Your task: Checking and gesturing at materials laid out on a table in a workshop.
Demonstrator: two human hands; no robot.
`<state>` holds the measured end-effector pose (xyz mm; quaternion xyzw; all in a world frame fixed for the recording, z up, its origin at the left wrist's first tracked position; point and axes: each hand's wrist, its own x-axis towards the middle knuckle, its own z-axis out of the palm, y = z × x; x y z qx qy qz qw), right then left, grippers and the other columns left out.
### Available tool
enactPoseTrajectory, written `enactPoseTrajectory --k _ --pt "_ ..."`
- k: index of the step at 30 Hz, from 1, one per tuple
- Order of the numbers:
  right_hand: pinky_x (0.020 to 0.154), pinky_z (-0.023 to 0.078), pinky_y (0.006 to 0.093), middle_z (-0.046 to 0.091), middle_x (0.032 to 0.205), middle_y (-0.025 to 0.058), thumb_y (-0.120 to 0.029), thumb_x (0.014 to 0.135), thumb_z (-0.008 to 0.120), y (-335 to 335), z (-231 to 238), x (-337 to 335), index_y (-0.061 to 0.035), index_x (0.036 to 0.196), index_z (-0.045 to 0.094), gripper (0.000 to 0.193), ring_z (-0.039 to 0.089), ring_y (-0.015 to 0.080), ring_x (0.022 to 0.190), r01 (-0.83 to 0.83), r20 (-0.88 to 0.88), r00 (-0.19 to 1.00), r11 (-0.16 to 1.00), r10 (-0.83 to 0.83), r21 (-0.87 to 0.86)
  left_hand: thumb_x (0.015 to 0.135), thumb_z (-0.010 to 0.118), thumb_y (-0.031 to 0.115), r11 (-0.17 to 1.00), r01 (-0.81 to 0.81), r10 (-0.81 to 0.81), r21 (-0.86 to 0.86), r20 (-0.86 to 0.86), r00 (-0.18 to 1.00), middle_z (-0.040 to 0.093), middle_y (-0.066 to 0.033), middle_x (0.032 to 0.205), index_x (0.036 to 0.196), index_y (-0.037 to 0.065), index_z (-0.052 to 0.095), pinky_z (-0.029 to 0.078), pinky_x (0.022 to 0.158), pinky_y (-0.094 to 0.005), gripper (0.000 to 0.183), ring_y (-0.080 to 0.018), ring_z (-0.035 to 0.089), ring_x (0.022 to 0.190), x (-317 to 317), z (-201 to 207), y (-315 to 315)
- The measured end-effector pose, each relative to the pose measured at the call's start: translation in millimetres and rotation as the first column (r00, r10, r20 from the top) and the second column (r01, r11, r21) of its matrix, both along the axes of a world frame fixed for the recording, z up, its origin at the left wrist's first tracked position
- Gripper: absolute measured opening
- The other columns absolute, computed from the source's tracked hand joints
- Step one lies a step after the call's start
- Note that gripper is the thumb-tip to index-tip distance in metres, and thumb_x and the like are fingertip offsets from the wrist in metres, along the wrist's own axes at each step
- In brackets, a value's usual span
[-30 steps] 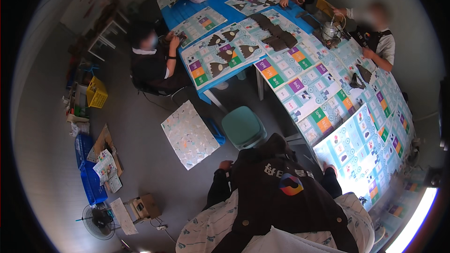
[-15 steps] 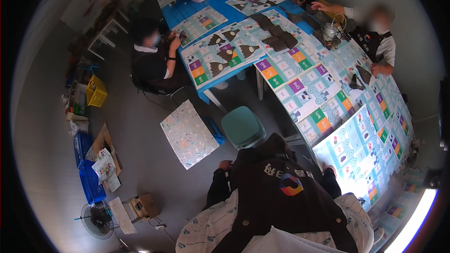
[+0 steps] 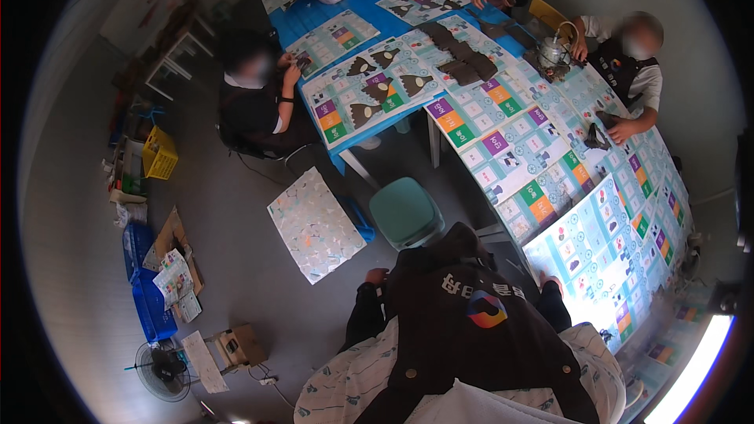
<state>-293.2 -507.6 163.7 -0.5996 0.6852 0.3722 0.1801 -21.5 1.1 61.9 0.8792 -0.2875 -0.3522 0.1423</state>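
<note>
My left hand (image 3: 377, 275) hangs beside my apron, to the left and above the floor; its fingers are too small and dark to make out, and I see nothing in it. At the near left edge of the table, my right hand (image 3: 551, 280) rests on the border of a brightly lit printed sheet (image 3: 577, 255), its fingers lying out with no object in them. Both forearms are in dark sleeves and partly hidden by my dark apron (image 3: 471, 345).
A green stool (image 3: 406, 208) and a speckled square-topped small table (image 3: 316, 224) stand ahead on my left. Printed sheets and dark cut-out pieces (image 3: 381, 92) cover the joined tables. Several co-workers sit around them; one touches a metal kettle (image 3: 554, 51). A fan (image 3: 163, 369) stands lower left.
The co-worker at right has drawn back an outstretched arm to the kettle and moved the other hand over the dark pieces. The far co-worker's hand has shifted. My hands stay put.
</note>
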Motion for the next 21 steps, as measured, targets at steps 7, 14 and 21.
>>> enactPoseTrajectory --k 7,14,21 --pt "0.083 0.025 0.0514 0.034 0.116 0.0191 -0.062 0.066 0.035 -0.9 -1.4 -0.2 0.0011 0.111 0.036 0.078 0.034 0.0342 0.106 0.012 -0.001 1.0 1.0 -0.012 0.001 0.065 0.053 0.017 1.0 -0.016 0.016 -0.007 0.012 1.0 0.055 -0.0075 0.09 0.096 0.01 0.052 0.042 0.07 -0.0324 0.032 -0.0233 0.052 0.082 -1.1 3.3 -0.7" --pt "0.084 0.024 0.0518 0.033 0.115 0.0217 -0.061 0.065 0.038 -2.0 -5.1 -1.9 0.0044 0.11 0.036 0.08 0.032 0.0363 0.106 0.024 0.02 1.0 1.0 -0.024 0.004 0.065 0.053 0.015 0.999 0.009 -0.008 -0.032 0.051 0.999 0.055 -0.0094 0.088 0.096 0.008 0.052 0.042 0.071 -0.0324 0.032 -0.0233 0.052 0.082 -3.1 -3.4 2.5" --pt "0.084 0.024 0.0518 0.033 0.114 0.023 -0.061 0.065 0.038 -1.8 -5.4 -3.8 0.0048 0.11 0.036 0.08 0.032 0.0374 0.106 0.013 0.043 0.999 1.0 -0.012 -0.006 0.066 0.052 0.018 0.999 0.034 -0.033 -0.02 0.054 0.998 0.055 -0.0094 0.088 0.094 0.007 0.053 0.042 0.07 -0.0315 0.03 -0.0235 0.052 0.082 -1.6 4.0 -2.0"
